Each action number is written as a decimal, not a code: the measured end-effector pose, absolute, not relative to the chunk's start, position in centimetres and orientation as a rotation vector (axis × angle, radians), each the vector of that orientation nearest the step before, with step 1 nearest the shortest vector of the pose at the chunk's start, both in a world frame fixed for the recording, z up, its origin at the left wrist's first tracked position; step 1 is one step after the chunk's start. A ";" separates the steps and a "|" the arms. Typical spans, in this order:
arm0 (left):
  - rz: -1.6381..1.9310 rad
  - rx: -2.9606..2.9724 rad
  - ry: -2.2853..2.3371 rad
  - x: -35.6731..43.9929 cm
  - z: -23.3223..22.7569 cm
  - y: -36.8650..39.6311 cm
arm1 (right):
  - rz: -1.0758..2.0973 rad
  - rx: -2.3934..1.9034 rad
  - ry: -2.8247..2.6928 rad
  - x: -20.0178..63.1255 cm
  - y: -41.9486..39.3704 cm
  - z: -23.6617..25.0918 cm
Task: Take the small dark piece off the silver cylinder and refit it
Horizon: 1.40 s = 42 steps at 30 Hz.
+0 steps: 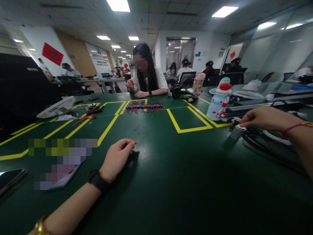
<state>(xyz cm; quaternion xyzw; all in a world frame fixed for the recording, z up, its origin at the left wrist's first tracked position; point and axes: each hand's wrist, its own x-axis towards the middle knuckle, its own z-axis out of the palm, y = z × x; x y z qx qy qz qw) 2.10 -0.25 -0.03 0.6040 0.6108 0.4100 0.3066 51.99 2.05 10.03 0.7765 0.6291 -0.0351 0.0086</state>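
Note:
My right hand (260,117) reaches in from the right edge, its fingers closed at the top of a small silver metal cylinder (238,132). That cylinder is slightly tilted at the table surface, beside black cables (256,143); its exact kind is unclear. My left hand (117,158) rests on the green table (166,182) left of centre. Its fingers are curled in with the thumb against them, and nothing shows in them. A black band is on the left wrist.
Behind my right hand stands a light-blue bottle (216,102) with a red-topped figure. Red and blue wired parts (144,106) lie mid-table, before a seated person (146,75). A phone (11,179) and a plastic packet (68,176) lie left; a white fan-like part (57,107) sits farther back.

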 end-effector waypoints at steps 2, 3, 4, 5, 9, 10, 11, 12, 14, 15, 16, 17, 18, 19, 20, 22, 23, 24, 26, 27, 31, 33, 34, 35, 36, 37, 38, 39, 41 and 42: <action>1.088 1.595 1.614 2.1 0.0 -0.3 | -0.126 2.412 1.925 51.5 2.1 10.0; 1.087 1.594 1.613 2.1 -0.1 -0.3 | -0.117 2.416 1.903 51.5 2.2 10.0; 1.088 1.594 1.613 2.1 -0.1 -0.3 | -0.096 2.425 1.889 51.5 2.2 10.1; 1.088 1.595 1.611 2.1 -0.1 -0.3 | -0.068 2.439 1.878 51.6 2.2 10.1; 1.082 1.608 1.607 2.1 -0.2 -0.3 | -0.070 2.456 1.868 52.6 2.5 9.8; 1.081 1.610 1.608 2.1 -0.2 -0.3 | -0.100 2.451 1.867 52.8 2.6 9.6; 1.081 1.612 1.606 2.1 -0.2 -0.2 | -0.129 2.446 1.867 52.9 2.7 9.5; 1.085 1.615 1.604 2.1 -0.2 -0.2 | -0.154 2.445 1.872 53.0 2.8 9.3; 1.097 1.618 1.601 2.1 -0.2 -0.2 | -0.188 2.458 1.886 53.0 2.8 9.2; 1.104 1.619 1.601 2.1 -0.2 -0.2 | -0.192 2.473 1.887 53.0 2.8 9.2; 1.109 1.618 1.602 2.0 -0.2 -0.2 | -0.186 2.493 1.879 53.0 2.8 9.3; 1.113 1.615 1.603 2.0 -0.3 -0.2 | -0.173 2.507 1.866 53.0 2.8 9.3; 1.116 1.613 1.603 2.1 -0.3 -0.2 | -0.161 2.512 1.849 53.0 2.8 9.4; 1.117 1.612 1.603 2.1 -0.2 -0.3 | -0.157 2.509 1.831 53.1 2.8 9.4; 1.116 1.612 1.602 2.1 -0.2 -0.3 | -0.169 2.498 1.834 53.1 2.8 9.5; 1.109 1.620 1.600 2.1 -0.1 -0.4 | -0.231 2.474 1.897 53.3 2.8 9.4; 1.105 1.628 1.599 2.1 -0.1 -0.4 | -0.272 2.474 1.940 53.3 2.7 9.4; 1.102 1.635 1.599 2.1 0.0 -0.4 | -0.319 2.484 1.979 53.4 2.6 9.2; 1.100 1.640 1.602 2.1 0.1 -0.5 | -0.422 2.506 2.027 53.5 2.5 8.8; 1.099 1.638 1.603 2.2 0.1 -0.5 | -0.462 2.510 2.028 53.5 2.5 8.6; 1.089 1.641 1.599 2.1 0.1 -0.5 | -0.439 2.436 2.061 53.3 2.6 7.7; 1.086 1.647 1.603 2.1 0.0 -0.5 | -0.354 2.410 2.063 53.1 2.7 7.8; 1.086 1.648 1.604 2.2 0.1 -0.5 | -0.310 2.406 2.055 52.9 2.7 8.0; 1.087 1.646 1.603 2.2 0.1 -0.5 | -0.276 2.401 2.059 52.5 2.7 8.2; 1.092 1.643 1.604 2.3 0.1 -0.5 | -0.255 2.393 2.091 51.9 2.6 8.5; 1.096 1.639 1.608 2.3 0.2 -0.6 | -0.249 2.380 2.159 51.0 2.5 8.7; 1.100 1.637 1.615 2.4 0.3 -0.6 | -0.262 2.361 2.262 49.8 2.4 8.8; 1.104 1.635 1.621 2.4 0.3 -0.6 | -0.291 2.337 2.395 48.3 2.1 8.8; 1.105 1.637 1.623 2.5 0.4 -0.7 | -0.428 2.240 2.704 44.2 1.2 8.3; 1.104 1.637 1.622 2.6 0.4 -0.7 | -0.529 2.167 2.852 41.8 0.5 7.8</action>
